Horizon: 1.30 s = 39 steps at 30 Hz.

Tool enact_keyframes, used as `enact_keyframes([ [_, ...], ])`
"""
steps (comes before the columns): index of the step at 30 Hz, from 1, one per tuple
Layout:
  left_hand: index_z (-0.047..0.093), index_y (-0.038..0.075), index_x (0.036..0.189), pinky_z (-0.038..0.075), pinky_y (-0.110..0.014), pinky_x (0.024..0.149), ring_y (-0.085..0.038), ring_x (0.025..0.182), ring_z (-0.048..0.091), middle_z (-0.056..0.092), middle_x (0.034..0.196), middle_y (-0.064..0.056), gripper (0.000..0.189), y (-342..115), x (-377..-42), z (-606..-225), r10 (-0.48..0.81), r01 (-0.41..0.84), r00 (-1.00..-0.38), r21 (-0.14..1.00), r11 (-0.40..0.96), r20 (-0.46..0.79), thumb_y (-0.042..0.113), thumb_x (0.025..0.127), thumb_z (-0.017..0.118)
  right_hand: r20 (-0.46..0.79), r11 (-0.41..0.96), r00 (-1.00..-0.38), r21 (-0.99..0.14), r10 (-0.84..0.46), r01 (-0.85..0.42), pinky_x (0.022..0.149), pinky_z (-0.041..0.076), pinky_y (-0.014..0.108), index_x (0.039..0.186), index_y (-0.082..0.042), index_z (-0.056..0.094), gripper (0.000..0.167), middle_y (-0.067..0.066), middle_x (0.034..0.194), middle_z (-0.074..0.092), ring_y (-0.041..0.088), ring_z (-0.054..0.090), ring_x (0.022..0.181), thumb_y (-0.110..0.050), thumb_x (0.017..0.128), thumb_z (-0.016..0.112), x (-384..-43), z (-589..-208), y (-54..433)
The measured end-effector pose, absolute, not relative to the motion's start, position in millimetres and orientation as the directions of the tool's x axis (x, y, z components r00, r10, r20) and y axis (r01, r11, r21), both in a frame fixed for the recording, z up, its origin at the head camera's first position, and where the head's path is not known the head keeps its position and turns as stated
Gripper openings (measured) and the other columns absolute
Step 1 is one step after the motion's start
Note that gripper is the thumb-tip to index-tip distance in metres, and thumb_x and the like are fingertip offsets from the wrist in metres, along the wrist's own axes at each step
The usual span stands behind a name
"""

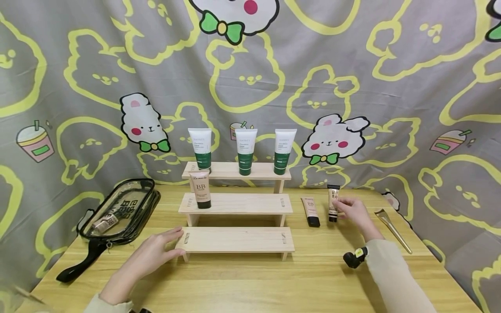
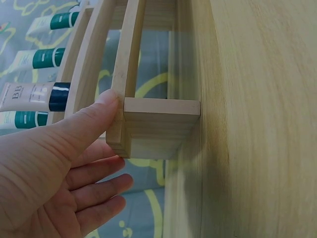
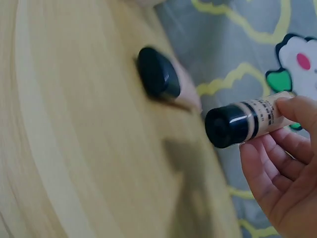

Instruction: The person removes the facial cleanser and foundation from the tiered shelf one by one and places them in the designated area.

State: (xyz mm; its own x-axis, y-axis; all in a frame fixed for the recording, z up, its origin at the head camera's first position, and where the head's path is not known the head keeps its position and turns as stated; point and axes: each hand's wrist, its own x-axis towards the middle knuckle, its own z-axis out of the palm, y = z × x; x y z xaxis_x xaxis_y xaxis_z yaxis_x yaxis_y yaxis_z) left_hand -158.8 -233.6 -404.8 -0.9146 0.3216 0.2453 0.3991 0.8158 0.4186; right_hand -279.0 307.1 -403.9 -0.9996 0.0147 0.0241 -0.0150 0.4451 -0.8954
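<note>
My right hand (image 1: 354, 213) pinches a small beige tube with a black cap (image 3: 262, 116) between thumb and fingers; in the right wrist view it is held cap outward, above the table. A pink BB cream tube (image 1: 310, 211) lies just left of it. At the left end of the lowest step, my left hand (image 1: 152, 251) grips the corner of the wooden three-step stand (image 2: 124, 106) with thumb and index finger, the other fingers spread loosely. Another BB cream tube (image 1: 202, 190) stands on the middle step. Three white-and-green tubes (image 1: 245, 152) stand cap down along the top step.
A clear pouch with black trim (image 1: 129, 208) lies at the left, a small tube (image 1: 105, 222) inside it and its black strap (image 1: 82, 263) toward the front. A gold-handled brush (image 1: 395, 230) lies at the far right. Behind the table hangs a patterned grey curtain (image 1: 250, 56).
</note>
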Motion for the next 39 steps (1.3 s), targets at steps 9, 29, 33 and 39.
enact_keyframes([
  [9, 0.057, -0.005, 0.120, 0.041, -0.050, 0.093, -0.038, 0.111, 0.051, 0.051, 0.128, -0.018, 0.054, -234.2, -159.3, -403.7, 0.321, 0.392, -0.919, 0.428, 0.814, 0.230, 0.028, 0.079, 0.071, -0.084, 0.443, -0.996, -0.892, 0.043, 0.094, 0.071, 0.055, 0.031, 0.122, 0.017, 0.046, 0.055, 0.021, 0.102, 0.058, 0.013, 0.060, 0.077, -0.029, 0.093, 0.056, -292.0, -424.6, 316.6],
  [29, 0.058, -0.005, 0.120, 0.042, -0.050, 0.092, -0.038, 0.111, 0.051, 0.051, 0.128, -0.017, 0.055, -234.9, -159.8, -404.7, 0.327, 0.397, -0.917, 0.430, 0.811, 0.230, 0.028, 0.079, 0.071, -0.154, 0.526, -0.986, -0.834, 0.067, 0.166, 0.066, 0.055, 0.034, 0.112, 0.016, 0.053, 0.045, 0.010, 0.085, 0.059, 0.015, 0.056, 0.073, -0.024, 0.093, 0.055, -304.1, -434.5, 320.3],
  [33, 0.058, -0.005, 0.119, 0.041, -0.050, 0.093, -0.038, 0.111, 0.051, 0.051, 0.128, -0.018, 0.054, -234.6, -159.8, -404.5, 0.326, 0.397, -0.917, 0.430, 0.811, 0.231, 0.028, 0.078, 0.071, -0.173, 0.539, -0.981, -0.819, 0.091, 0.195, 0.065, 0.055, 0.033, 0.114, 0.016, 0.053, 0.046, 0.010, 0.086, 0.058, 0.015, 0.055, 0.074, -0.025, 0.093, 0.056, -307.4, -435.9, 319.9],
  [39, 0.058, -0.005, 0.119, 0.041, -0.050, 0.093, -0.037, 0.111, 0.051, 0.051, 0.128, -0.017, 0.054, -234.2, -159.4, -403.6, 0.325, 0.393, -0.919, 0.435, 0.810, 0.225, 0.028, 0.079, 0.071, -0.189, 0.560, -0.977, -0.802, 0.097, 0.210, 0.067, 0.055, 0.035, 0.117, 0.015, 0.052, 0.049, 0.014, 0.092, 0.058, 0.018, 0.055, 0.078, -0.027, 0.093, 0.055, -309.0, -435.3, 319.4],
])
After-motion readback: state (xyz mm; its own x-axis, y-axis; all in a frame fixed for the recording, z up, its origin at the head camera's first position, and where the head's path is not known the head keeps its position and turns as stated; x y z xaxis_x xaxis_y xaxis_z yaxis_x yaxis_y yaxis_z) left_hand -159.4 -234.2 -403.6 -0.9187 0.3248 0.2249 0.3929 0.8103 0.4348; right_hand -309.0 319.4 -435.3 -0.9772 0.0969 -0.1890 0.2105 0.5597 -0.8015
